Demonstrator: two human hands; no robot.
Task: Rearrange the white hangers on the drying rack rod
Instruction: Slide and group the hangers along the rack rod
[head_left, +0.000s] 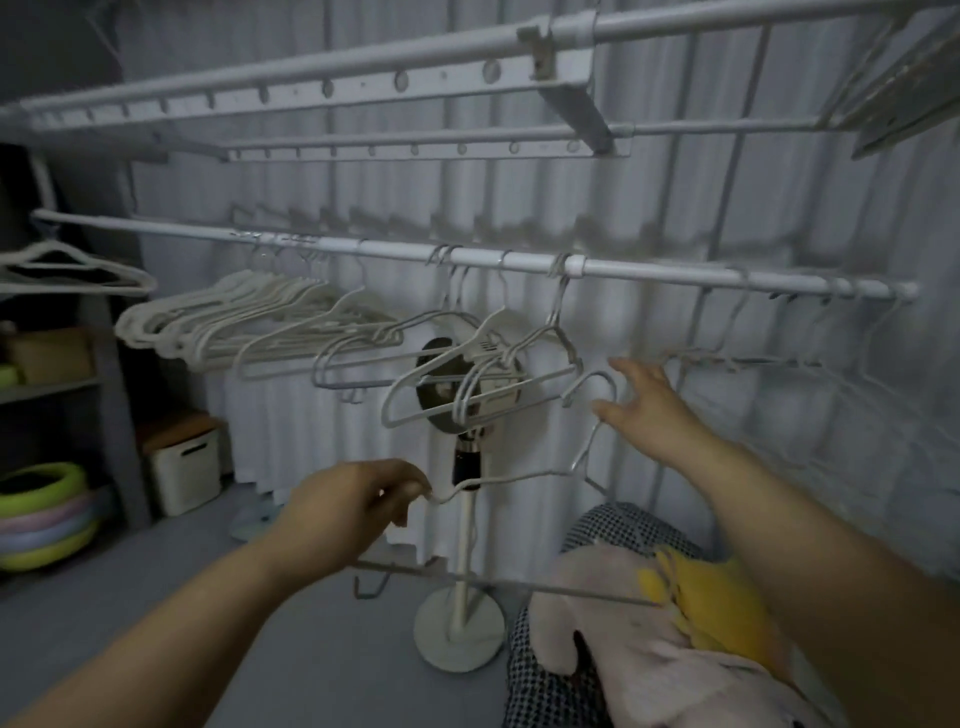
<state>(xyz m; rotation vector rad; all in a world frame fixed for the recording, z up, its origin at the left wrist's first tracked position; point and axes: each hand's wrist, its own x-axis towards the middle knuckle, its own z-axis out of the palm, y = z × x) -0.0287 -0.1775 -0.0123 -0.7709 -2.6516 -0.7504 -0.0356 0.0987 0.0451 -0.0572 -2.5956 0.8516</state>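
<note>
The left hand (358, 499) is pinching the shoulder tip of one white wire hanger (493, 584), its grip pressed together between thumb and forefinger. The hanger is hanging free in the air below the rod (649, 270), its hook pointing up toward 1 o'clock. The right hand (641, 402) is reaching in at 3 o'clock of that hook, its grip spread with the fingers straight; blur is hiding whether the thumb is touching the wire.

Above, at 12 o'clock, one long white rod is carrying three groups of hangers. A packed bunch (223, 327) toward 9 o'clock is too dense to count, a looser group (447, 374) of about five is hanging in the middle, and about five thin wire hangers (748, 358) are hanging toward 3 o'clock.

One standing fan (467, 571) is showing behind the middle group. At 8 o'clock, a stack of about four coloured basins (41, 519) is sitting on the floor, near one white storage box (184, 467). At 5 o'clock, a laundry heap is holding a checked cloth (623, 525), a pink cloth (623, 654) and a yellow cloth (701, 587).
</note>
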